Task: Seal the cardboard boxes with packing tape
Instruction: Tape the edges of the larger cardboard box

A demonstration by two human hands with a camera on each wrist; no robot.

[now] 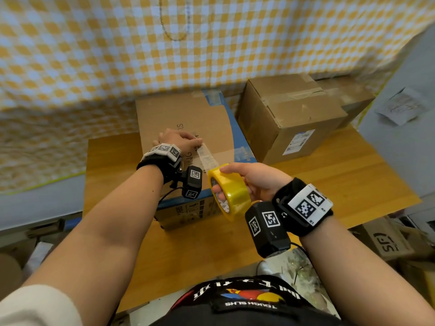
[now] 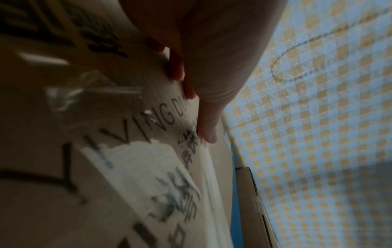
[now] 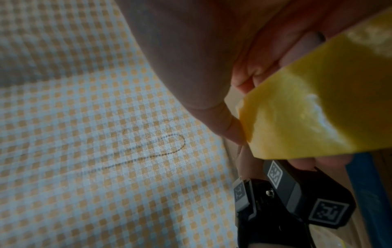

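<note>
Right hand grips the yellow tape roll above the near edge of the printed box: thumb lies along the roll's outer face, fingers pass through the core, fingertips show at the open side. In the right wrist view the roll fills the right half of the picture, thumb pressed against its edge.

A clear tape strip runs from the roll up and to the left onto the box top, where the left hand holds its free end down. Left fingers lie fairly straight and flat on the cardboard, curled round nothing (left wrist view: fingers flat on the printed face, next to black lettering; picture blurred, tape end hard to separate from old label residue).

Printed box: brown top, blue side band, sits on the wooden table, near the middle. Flaps lie flat.

Second brown box stands to the right and further back, close beside the first; cannot tell whether they touch. Tape already crosses its top; white label on its near side.

Yellow-and-white checked cloth hangs behind the table
</note>
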